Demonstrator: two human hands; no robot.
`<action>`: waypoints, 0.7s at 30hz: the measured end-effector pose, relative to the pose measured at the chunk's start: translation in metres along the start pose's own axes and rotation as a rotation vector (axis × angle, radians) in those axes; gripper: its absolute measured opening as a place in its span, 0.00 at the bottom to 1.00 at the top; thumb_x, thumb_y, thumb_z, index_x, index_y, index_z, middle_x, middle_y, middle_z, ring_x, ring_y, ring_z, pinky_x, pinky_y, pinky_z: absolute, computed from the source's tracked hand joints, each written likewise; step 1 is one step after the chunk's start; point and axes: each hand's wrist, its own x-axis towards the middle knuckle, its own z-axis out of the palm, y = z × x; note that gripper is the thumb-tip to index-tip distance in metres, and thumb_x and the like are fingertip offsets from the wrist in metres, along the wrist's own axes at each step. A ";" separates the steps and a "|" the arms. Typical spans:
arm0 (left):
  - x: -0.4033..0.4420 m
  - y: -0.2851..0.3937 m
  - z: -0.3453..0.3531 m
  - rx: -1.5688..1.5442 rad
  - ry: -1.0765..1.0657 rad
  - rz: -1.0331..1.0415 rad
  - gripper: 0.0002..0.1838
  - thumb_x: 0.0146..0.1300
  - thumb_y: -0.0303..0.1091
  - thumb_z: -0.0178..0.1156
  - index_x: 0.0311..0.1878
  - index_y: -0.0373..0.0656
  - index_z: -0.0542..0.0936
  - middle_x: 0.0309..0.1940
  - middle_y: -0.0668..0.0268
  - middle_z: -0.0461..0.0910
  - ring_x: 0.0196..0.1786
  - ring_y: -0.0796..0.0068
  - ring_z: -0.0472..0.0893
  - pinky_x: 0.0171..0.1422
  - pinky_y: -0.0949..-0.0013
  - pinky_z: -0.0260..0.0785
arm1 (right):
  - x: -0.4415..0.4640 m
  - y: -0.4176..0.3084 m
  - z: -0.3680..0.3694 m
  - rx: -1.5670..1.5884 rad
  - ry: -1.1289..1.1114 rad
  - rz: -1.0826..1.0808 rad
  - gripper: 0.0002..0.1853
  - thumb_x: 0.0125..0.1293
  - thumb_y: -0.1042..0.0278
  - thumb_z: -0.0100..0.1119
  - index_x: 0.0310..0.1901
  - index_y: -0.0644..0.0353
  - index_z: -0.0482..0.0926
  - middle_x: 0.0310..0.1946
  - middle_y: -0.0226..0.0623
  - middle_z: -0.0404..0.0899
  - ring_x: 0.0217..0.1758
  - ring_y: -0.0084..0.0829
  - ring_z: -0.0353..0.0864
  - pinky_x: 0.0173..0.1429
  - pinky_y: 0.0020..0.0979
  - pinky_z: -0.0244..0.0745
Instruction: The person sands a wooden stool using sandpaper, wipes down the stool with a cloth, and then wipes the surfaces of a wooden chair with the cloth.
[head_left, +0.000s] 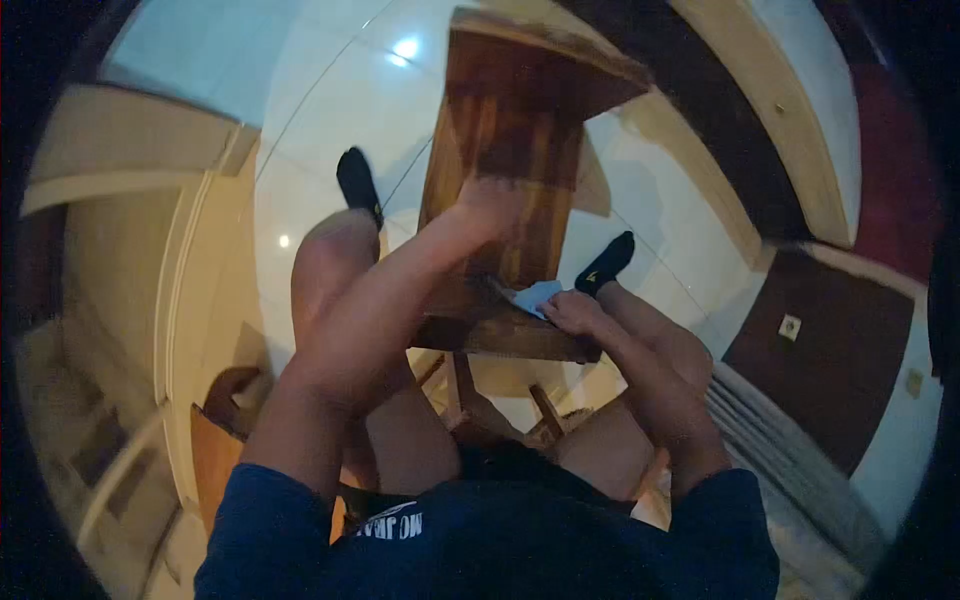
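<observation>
A brown wooden piece of furniture (440, 185), with wide flat ends joined by an upright panel, stands between my legs. My left hand (490, 205) reaches to its panel, near or against the wood. Motion blur smears those fingers, so their grip is unclear. Low on the right, my right hand (573, 312) is closed on the edge of a pale blue-white cloth (537, 297), which could also be paper. The cloth lies against the near wooden end, whose edge is beside that hand.
My feet in black socks (360, 183) rest on glossy white floor tiles (310, 150) either side of the furniture. Wooden stool-like legs (458, 385) show beneath its near end. A dark brown panel (820, 350) is at the right, a pale door frame (185, 270) at the left.
</observation>
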 end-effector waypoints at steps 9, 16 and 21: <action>-0.102 0.095 0.093 -0.024 -0.331 0.225 0.38 0.53 0.46 0.73 0.67 0.45 0.72 0.52 0.51 0.81 0.53 0.49 0.84 0.56 0.50 0.78 | -0.142 -0.030 0.031 0.271 0.407 0.125 0.27 0.74 0.46 0.47 0.40 0.65 0.85 0.42 0.56 0.85 0.47 0.57 0.84 0.53 0.52 0.77; -0.122 0.089 0.108 0.330 -0.216 -0.033 0.52 0.45 0.42 0.80 0.73 0.51 0.63 0.57 0.56 0.79 0.55 0.46 0.83 0.54 0.47 0.79 | -0.125 0.020 0.096 0.201 0.145 0.137 0.17 0.66 0.55 0.59 0.40 0.61 0.87 0.41 0.49 0.87 0.44 0.49 0.86 0.48 0.50 0.80; -0.145 0.059 0.083 0.332 -0.325 -0.156 0.50 0.42 0.44 0.81 0.68 0.49 0.66 0.56 0.55 0.79 0.55 0.47 0.83 0.54 0.47 0.79 | -0.001 0.121 0.164 0.177 0.108 0.224 0.13 0.60 0.56 0.66 0.35 0.58 0.86 0.35 0.45 0.87 0.35 0.42 0.86 0.42 0.48 0.78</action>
